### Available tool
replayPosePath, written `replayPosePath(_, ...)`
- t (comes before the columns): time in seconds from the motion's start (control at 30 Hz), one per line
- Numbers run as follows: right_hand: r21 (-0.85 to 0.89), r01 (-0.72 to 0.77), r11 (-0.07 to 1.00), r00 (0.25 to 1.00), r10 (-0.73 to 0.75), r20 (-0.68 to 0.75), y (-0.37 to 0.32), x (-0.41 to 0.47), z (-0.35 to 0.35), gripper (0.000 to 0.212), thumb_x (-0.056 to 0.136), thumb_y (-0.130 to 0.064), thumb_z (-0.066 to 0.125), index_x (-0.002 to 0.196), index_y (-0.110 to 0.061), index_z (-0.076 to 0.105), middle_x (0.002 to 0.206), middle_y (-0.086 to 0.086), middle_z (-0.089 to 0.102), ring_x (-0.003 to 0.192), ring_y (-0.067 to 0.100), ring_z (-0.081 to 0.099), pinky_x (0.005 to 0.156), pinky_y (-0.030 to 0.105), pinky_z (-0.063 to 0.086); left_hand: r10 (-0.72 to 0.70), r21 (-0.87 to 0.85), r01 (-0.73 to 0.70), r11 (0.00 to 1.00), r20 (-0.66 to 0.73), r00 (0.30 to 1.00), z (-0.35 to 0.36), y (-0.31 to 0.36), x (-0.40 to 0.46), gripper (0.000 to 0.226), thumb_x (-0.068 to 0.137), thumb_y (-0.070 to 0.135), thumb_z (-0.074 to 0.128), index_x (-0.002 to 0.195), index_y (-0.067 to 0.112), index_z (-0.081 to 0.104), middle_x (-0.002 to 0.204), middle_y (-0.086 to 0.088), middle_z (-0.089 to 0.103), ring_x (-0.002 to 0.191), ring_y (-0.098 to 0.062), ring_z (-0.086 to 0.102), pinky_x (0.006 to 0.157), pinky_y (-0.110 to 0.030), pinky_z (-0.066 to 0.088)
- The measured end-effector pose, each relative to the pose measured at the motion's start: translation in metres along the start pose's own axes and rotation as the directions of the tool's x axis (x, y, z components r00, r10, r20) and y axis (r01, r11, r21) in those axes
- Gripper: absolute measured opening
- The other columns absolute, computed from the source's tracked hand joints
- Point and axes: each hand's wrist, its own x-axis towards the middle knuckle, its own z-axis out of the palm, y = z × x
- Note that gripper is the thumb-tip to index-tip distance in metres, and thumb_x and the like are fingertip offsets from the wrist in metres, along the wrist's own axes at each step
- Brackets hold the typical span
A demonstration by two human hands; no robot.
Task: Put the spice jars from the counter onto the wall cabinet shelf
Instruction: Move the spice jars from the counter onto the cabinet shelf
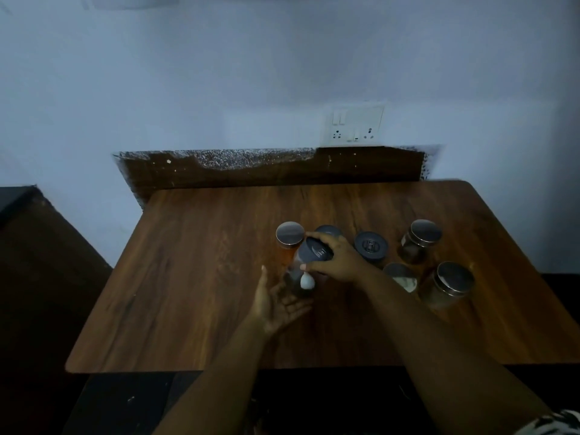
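Bare forearms low in frame, left hand (pixel 276 304) palm-up, fingers spread, just under tilted dark-lidded glass jar (pixel 306 265), right hand (pixel 334 257) gripping that jar's round lid, six more round-lidded jars clustered behind and right of it, wood-grain laminate counter (pixel 194 277), white switchboard (pixel 353 124) on wall beyond.

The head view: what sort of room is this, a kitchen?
Probably a home kitchen corner, though dimly lit. A wooden counter stands against a pale wall, lidded spice jars are clustered on it, and a switch-and-socket plate sits just above. No cabinet shows in view.
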Motion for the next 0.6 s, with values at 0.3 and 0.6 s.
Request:
replayPosePath(0.3,0.240,-0.048,0.970,0.997,0.063,-0.053,-0.018,0.003,-0.021,0.074,0.080,-0.050,0.072,0.145,-0.040,0.037,0.140,0.001,0.041,0.122,0.024,0.048,0.099,0.037,0.048,0.465,0.253,-0.465,0.848,0.061,0.883,0.048,0.003,-0.016,0.069,0.075,0.028,0.078,0.133,0.023,0.042,0.131,-0.012,0.054,0.115,-0.031,0.061,0.082,-0.041,0.058)
replayPosePath(0.6,0.581,-0.034,0.813,0.998,0.056,-0.019,-0.031,0.007,-0.038,0.061,0.071,-0.034,0.084,0.125,-0.038,0.055,0.120,-0.005,0.058,0.106,0.021,0.063,0.084,0.039,0.059,0.261,0.006,-0.270,0.963,0.233,0.937,0.054,0.027,-0.030,0.069,0.089,0.059,0.046,0.139,0.011,0.046,0.136,-0.020,0.056,0.112,-0.031,0.064,0.083,-0.036,0.058)
